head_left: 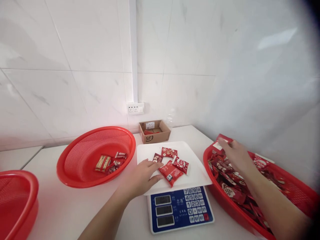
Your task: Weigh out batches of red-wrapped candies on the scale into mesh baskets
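My left hand (143, 176) is over the white weighing tray (147, 150) with its thumb and fingers apart. Just past its fingertips lie several red snack packets (172, 171), printed in white and gold; whether the fingers touch them I cannot tell. My right hand (236, 153) is at the far rim of the right red basket (225, 208), its fingers closed on a red packet with a white patch (217, 144). Beneath that hand, many similar packets (230, 191) fill the basket. The scale's blue panel (181, 211) faces me, its displays dark.
A red mesh basket (75, 160) on the left holds a few packets, one of them gold. Another red basket (18, 203) is cut off at the left edge. Behind the tray stand a small cardboard box (157, 136) and a clear bottle (170, 117), near the tiled wall.
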The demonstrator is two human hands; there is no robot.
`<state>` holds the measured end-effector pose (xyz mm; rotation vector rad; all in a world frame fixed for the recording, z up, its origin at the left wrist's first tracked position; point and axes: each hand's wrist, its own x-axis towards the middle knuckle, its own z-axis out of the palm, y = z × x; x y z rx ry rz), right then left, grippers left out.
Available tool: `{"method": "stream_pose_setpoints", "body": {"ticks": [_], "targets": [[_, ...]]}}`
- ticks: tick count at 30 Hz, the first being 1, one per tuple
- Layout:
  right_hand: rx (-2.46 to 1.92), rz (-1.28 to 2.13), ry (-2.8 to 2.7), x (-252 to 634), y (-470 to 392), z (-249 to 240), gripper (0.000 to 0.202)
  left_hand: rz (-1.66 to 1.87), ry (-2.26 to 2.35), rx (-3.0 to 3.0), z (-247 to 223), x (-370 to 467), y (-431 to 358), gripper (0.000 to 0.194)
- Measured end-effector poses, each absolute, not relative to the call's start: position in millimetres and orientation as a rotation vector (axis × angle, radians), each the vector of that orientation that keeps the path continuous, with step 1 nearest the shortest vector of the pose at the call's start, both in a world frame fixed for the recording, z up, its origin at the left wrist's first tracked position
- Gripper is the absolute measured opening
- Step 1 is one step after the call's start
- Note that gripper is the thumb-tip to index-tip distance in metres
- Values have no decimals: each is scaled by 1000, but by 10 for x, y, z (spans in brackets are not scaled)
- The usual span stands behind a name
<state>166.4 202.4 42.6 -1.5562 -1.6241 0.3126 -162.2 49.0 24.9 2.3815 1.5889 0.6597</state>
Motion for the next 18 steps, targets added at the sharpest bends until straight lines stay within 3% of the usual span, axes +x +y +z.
{"method": "stream_pose_setpoints", "body": {"ticks": [4,10,18], "targets": [[-1391,419,-1835,983,1681,599,30,695,1579,2375,231,-1620,493,36],[-1222,602,-2257,410,1594,444,33,740,1569,2414,185,-1658,516,37],[-1490,-13,-2393,791,1971,115,42,886,1576,2358,188,-1700,535,35]]}}
